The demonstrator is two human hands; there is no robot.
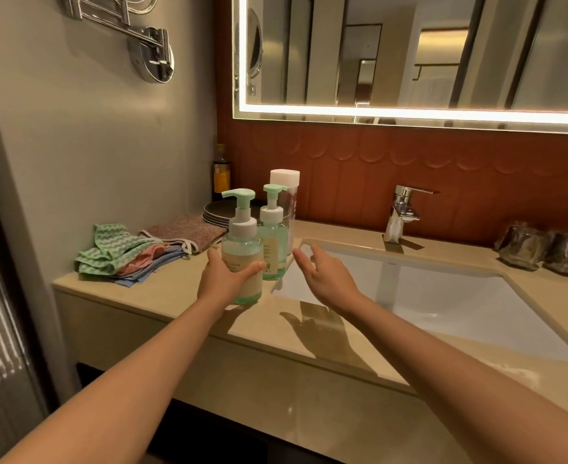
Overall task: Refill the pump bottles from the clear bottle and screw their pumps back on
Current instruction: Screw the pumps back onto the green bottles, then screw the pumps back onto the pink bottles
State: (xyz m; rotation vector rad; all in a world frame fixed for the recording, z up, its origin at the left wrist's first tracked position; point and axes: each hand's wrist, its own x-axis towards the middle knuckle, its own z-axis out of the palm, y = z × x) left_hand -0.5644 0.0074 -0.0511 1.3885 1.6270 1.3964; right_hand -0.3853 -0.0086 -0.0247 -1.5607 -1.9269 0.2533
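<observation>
Countertop [188,316]: polished beige stone, glossy, showing reflections and hand shadows. Basin [443,296]: smooth white glazed ceramic. Faucet [404,204]: mirror-bright chromed metal. Near pump bottle [242,252] and second pump bottle [272,242]: translucent green-tinted plastic with matt white collars and matt mint pump heads. Clear bottle [287,209]: transparent plastic under a matt white cap. Folded cloths [125,252]: soft woven fabric, matt and ribbed. Backsplash [359,169]: satin rust-brown tiles, embossed in scallops. Wall bracket [152,55]: polished chrome, reflecting its surroundings.
</observation>
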